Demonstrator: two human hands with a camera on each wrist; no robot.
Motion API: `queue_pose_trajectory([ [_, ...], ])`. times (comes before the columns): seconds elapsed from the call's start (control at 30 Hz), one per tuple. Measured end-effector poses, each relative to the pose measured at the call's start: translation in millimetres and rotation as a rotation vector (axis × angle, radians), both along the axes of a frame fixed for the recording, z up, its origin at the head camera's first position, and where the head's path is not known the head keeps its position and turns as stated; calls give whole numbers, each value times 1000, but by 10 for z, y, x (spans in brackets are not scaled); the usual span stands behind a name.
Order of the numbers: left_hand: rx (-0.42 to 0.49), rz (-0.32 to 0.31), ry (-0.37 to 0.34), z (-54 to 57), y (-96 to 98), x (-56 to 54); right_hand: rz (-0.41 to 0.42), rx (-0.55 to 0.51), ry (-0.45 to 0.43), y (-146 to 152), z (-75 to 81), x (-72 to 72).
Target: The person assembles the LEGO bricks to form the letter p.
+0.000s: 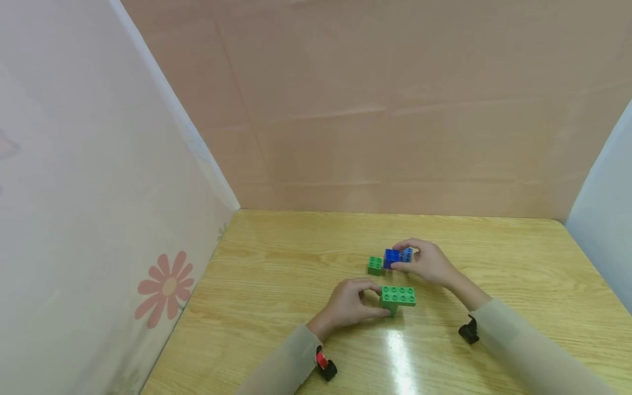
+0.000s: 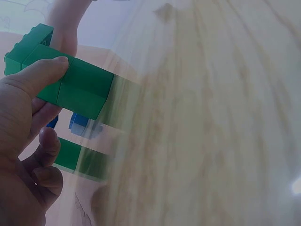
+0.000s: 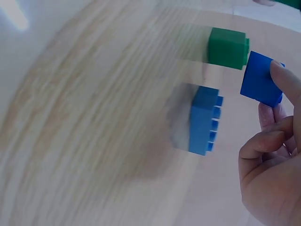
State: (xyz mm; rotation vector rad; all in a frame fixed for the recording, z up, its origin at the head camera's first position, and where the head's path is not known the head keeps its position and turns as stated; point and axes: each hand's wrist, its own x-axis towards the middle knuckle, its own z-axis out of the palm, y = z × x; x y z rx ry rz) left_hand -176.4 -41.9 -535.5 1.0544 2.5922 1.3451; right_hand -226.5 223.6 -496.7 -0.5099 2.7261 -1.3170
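Note:
My left hand (image 1: pixel 349 303) grips a stack of green bricks (image 1: pixel 398 296) by its lower part, thumb on the near side. A long studded brick tops the stack and juts out to the right; the left wrist view shows square bricks (image 2: pixel 84 89) under it. Between thumb and fingers, my right hand (image 1: pixel 428 264) pinches a dark blue square brick (image 3: pixel 261 79), raised off the table with studs up. Beyond it lies a long lighter blue brick (image 3: pixel 202 120), partly hidden by the right hand in the head view. A small green square brick (image 1: pixel 374 266) stands left of the dark blue one.
The bricks are on a wood-grain table (image 1: pixel 276 247). A tan panel (image 1: pixel 395 109) rises along the back edge, with a white wall (image 1: pixel 89 164) bearing a pink flower (image 1: pixel 168 288) on the left. Another pale wall (image 1: pixel 607 208) borders the right side.

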Motion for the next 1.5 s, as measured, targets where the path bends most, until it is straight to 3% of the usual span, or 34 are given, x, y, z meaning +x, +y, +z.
queue_pose_trajectory([
  [0.37, -18, 7, -1, 7, -8, -1, 17, -6, 31, -57, 199, 168],
  [0.83, -16, 7, -5, -11, -7, -17, 65, -24, 145, -100, 400, 406],
  [1.23, -19, -6, 10, -31, -6, -21, 108, -53, 273, -112, 436, 606],
  [1.5, -24, -8, 15, -35, -7, -19, 117, -61, 292, -118, 501, 668],
])
